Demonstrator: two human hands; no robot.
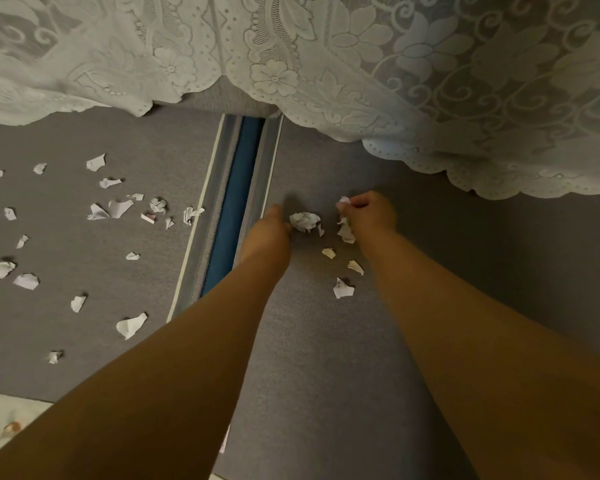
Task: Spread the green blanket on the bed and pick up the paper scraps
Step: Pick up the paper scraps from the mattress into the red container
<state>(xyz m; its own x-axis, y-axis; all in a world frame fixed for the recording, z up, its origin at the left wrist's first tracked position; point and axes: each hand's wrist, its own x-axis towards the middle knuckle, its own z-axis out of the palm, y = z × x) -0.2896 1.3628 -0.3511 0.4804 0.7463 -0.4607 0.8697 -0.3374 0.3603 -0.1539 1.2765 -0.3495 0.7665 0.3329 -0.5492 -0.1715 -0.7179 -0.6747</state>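
White paper scraps lie scattered on the grey carpet (309, 358). My left hand (269, 233) reaches down and its fingertips touch a crumpled paper ball (305, 220). My right hand (369, 214) is closed around several paper scraps (345, 232), which stick out below and above the fist. Three loose scraps (343, 288) lie just below my hands. Many more scraps (118, 207) are spread over the carpet at the left. A pale green lace blanket (430, 81) hangs down across the top of the view.
A blue and grey stripe (234, 202) in the carpet runs from the blanket's hem down toward my left arm. A pale cloth (0, 420) shows at the bottom left corner.
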